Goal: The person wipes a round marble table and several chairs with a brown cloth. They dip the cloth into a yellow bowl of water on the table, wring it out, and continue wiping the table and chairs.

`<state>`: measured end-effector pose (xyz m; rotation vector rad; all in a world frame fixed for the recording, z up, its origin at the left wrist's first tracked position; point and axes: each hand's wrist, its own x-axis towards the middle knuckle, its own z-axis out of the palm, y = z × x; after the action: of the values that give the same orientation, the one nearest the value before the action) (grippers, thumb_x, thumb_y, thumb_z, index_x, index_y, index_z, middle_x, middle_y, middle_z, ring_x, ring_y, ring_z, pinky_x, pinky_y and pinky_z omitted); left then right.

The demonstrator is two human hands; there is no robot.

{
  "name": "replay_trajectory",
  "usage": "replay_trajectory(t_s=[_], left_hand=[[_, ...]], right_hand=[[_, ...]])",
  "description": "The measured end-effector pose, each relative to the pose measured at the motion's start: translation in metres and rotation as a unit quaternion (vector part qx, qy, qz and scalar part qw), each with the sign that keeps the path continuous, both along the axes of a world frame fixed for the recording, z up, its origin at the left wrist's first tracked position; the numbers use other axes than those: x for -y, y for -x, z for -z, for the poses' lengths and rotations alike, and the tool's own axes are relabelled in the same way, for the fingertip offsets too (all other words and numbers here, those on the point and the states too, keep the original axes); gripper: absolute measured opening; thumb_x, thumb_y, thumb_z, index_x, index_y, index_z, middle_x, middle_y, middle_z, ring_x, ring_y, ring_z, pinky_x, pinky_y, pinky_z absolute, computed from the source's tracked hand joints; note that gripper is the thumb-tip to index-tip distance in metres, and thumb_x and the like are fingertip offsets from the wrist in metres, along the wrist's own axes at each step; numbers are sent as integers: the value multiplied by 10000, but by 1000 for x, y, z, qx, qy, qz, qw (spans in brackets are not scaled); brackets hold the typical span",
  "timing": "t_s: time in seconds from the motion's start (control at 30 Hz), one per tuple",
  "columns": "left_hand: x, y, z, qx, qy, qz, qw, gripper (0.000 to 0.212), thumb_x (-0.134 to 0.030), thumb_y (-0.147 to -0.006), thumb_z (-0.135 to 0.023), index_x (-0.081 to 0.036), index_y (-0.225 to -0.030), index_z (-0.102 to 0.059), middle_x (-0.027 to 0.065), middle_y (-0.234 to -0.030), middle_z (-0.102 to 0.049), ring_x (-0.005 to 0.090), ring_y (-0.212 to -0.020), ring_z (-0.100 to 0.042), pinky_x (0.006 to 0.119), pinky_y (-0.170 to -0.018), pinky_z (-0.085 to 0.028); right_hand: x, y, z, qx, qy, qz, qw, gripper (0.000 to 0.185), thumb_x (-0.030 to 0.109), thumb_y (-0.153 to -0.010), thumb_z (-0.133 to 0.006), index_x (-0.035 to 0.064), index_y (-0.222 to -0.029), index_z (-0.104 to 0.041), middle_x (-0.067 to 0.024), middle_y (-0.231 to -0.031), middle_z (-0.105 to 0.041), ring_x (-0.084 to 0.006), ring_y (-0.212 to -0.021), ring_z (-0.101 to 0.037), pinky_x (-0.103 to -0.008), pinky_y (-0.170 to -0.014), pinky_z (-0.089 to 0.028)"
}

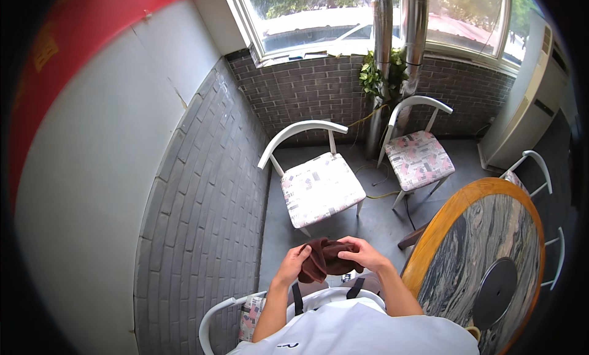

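Observation:
A dark brown cloth (326, 258), bunched and folded, hangs between my two hands in front of my waist. My left hand (293, 261) grips its left end, thumb on top. At the other end, my right hand (364, 254) pinches the bunched fabric between thumb and fingers. Some of the fingers are hidden behind the cloth. Below it, a white rounded object with black straps (298, 300) shows at my lap, partly covered by my white shirt (359, 329).
A white chair with a printed seat (322, 189) stands just ahead, another chair (419, 159) beyond it. To the right is a round wood-rimmed table (428, 244) with a dark disc (495, 293). A grey brick wall (202, 217) runs along the left. Cables (382, 196) cross the floor.

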<state>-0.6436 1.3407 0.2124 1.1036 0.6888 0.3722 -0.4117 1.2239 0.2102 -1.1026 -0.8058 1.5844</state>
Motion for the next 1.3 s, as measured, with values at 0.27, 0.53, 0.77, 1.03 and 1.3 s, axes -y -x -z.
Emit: replay_trajectory(t_s=[0.27, 0.53, 0.77, 1.03, 1.3], left_hand=[[-85, -35, 61, -26, 26, 54, 998, 417, -197, -941, -746, 21, -1275, -627, 53, -1176, -682, 126, -1026, -633, 297, -909, -519], [-180, -27, 146, -103, 154, -19, 982, 316, -162, -1019, -617, 4, -1288, -628, 53, -1162, -689, 121, -1002, -650, 280, -883, -523], [-245, 3, 218, -120, 229, -67, 964, 335, -161, -1046, -557, -36, -1357, -572, 72, -1259, -663, 149, -1085, -650, 305, -922, -535], [-316, -17, 273, -112, 133, -39, 984, 534, -141, -1066, -519, -11, -1553, -343, 112, -1530, -467, 190, -1363, -473, 333, -1139, -382], [-340, -46, 277, -146, 16, -33, 989, 672, -156, -1035, -557, -9, -1592, -212, 128, -1608, -324, 221, -1476, -319, 377, -1211, -255]], right_hand=[[-68, -26, 80, 161, 50, 155, 973, 294, 254, -1065, -546, 30, -900, -642, 53, -850, -607, -39, -794, -523, -231, -710, -466], [-160, -6, 130, -50, 205, 275, 938, 183, 179, -1040, -588, 24, -1136, -594, -27, -984, -671, -105, -880, -628, -272, -808, -538], [-201, 26, 261, 122, 269, 326, 898, 273, 55, -984, -601, 19, -1250, -554, -113, -1121, -692, -182, -1043, -646, -324, -930, -519], [-268, -19, 339, 289, 222, 339, 867, 300, 108, -1034, -468, 19, -1306, -556, -197, -1231, -673, -330, -1168, -634, -387, -1015, -474], [-331, -95, 300, 225, 117, 308, 917, 577, 123, -1057, -490, 7, -1576, -266, -182, -1574, -390, -261, -1500, -304, -367, -1234, -217]])
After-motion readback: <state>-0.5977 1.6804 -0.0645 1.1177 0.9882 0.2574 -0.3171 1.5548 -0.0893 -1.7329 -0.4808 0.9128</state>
